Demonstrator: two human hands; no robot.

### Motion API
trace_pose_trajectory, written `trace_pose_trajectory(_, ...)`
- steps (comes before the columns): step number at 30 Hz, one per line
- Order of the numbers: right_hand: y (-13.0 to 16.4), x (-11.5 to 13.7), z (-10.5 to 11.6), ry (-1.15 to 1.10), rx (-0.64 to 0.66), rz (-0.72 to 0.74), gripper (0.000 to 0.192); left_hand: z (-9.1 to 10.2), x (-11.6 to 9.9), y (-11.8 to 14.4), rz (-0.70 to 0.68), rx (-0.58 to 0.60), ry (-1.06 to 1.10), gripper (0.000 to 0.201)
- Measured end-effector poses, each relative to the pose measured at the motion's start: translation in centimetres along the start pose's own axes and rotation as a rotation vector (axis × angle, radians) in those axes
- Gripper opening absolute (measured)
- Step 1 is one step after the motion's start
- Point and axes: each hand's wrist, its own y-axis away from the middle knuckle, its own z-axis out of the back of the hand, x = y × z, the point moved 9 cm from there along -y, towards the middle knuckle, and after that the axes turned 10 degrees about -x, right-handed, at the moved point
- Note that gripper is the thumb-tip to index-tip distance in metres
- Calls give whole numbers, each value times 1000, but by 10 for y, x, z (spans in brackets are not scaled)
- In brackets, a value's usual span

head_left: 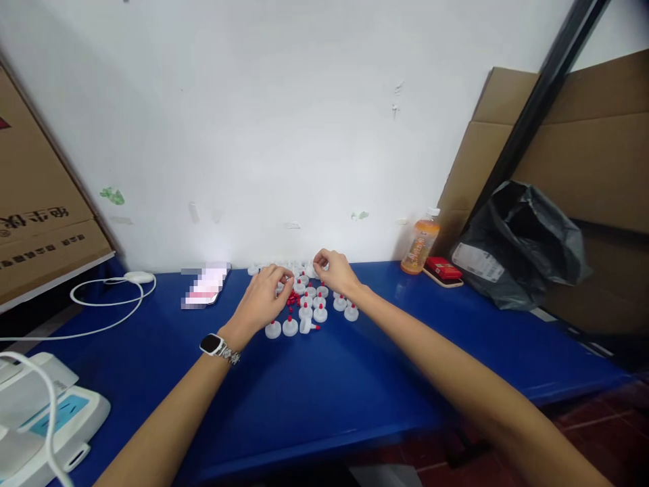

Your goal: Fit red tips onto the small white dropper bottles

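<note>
Both my hands over white caps on the blue table (355,406).

The white caps with red tips (307,312) cluster mid-table near the wall; my left hand (263,297) pinches something small, my right hand (334,270) likewise pinched, contents unclear. Right of the cluster an orange bottle (420,247) holds drink.

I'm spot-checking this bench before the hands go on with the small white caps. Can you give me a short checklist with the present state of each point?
1. Both hands over the cluster: ok. Left hand and right hand sit above the small white plastic caps with red tips.
2. What each grip pinches: cannot tell, too small.
3. Caps upright: not ok. One cap at the front lies on its side.
4. Loose red pieces within reach: ok, beside the left hand.
5. Orange drink bottle apart from the caps: ok, it stands to the right on the blue table.
</note>
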Motion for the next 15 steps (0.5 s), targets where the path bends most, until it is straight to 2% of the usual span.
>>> trace_pose_trajectory(4, -3, -1, -21, 213, 164, 72, 14, 4, 11, 11, 25, -16, -29, 26)
trace_pose_trajectory(8, 0, 0, -31, 348, 247, 98, 14, 9, 19, 15, 70, -14, -33, 26)
trace_pose_trajectory(15, 7, -10, -46, 186, 308, -5, 11, 11, 28, 16, 102, -27, 8, 29)
